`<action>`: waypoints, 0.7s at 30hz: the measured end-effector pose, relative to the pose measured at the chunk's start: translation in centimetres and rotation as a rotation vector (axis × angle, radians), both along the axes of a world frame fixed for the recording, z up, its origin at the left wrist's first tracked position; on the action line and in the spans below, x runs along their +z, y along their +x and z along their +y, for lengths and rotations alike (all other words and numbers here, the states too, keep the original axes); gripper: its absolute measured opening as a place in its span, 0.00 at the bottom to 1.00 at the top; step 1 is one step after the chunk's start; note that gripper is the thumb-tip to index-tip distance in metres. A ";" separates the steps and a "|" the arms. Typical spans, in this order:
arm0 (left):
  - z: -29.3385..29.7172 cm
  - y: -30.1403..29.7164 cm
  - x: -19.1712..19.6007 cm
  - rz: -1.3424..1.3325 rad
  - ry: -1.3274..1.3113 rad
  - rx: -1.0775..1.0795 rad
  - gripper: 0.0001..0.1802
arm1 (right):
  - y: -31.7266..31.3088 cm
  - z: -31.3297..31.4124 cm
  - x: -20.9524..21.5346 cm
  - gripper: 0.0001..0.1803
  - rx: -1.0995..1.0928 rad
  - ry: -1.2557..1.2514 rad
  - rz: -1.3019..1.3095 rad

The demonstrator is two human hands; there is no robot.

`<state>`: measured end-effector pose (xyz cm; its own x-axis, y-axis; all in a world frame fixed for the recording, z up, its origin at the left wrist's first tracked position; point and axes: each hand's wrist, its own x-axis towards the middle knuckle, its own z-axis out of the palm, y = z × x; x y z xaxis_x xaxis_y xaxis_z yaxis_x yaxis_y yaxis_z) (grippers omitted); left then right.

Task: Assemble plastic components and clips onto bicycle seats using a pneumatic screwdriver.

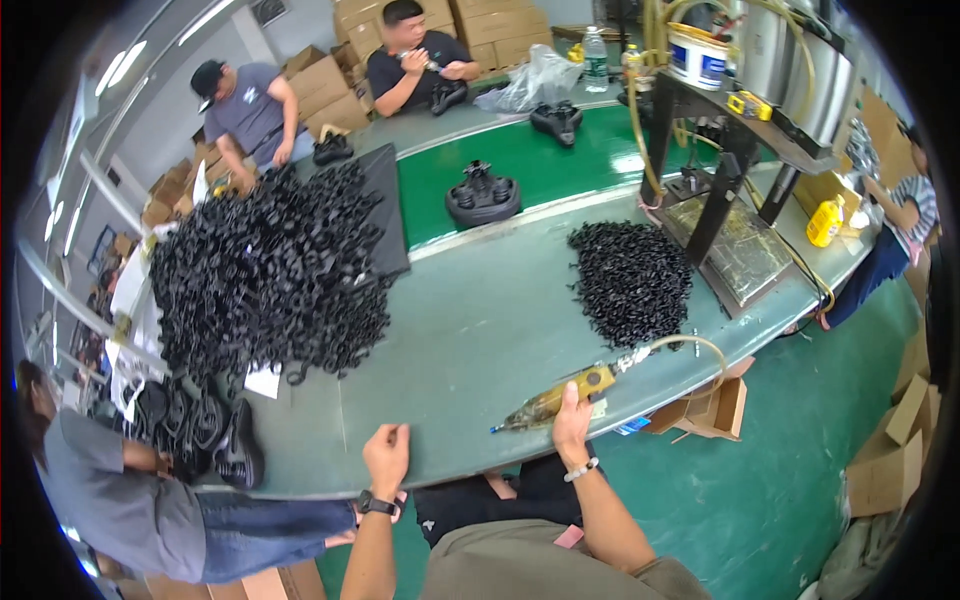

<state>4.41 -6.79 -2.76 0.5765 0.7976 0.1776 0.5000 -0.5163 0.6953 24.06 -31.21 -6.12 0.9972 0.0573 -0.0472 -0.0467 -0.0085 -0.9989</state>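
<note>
My right hand [573, 430], a beaded bracelet at its wrist, grips a yellow-brown hand tool [545, 404] near the table's front edge. The tool has a tapered nose with a blue tip pointing left, and a pale hose [700, 340] loops from its rear. To the left, my left hand [386, 460] is held over the table edge with its fingers curled in; whatever may be inside them is hidden. Beyond the tool lies a heap of small black parts [632, 283]. A larger heap of black ring-shaped parts [275, 265] covers the table's left side.
A green belt [425, 200] carries a black base-like assembly [483, 196]. A metal stand [735, 180] rises at right beside a yellow bottle [826, 220]. Black molded pieces [238, 445] sit front left, near a co-worker [130, 490]. More people work across the table; cartons [710, 405] stand on the floor.
</note>
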 end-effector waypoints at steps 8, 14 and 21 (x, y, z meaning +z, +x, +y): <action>-0.8 -4.6 -2.2 -0.146 0.387 0.104 0.06 | -2.8 1.3 -0.1 0.13 0.426 0.180 -0.018; -0.9 -5.1 -1.9 -0.193 0.373 0.137 0.05 | -6.8 3.1 0.2 0.05 0.303 -0.367 -0.643; -0.3 -5.2 -1.9 -0.139 0.391 0.154 0.04 | -6.2 3.6 0.3 0.03 0.386 -0.461 -0.746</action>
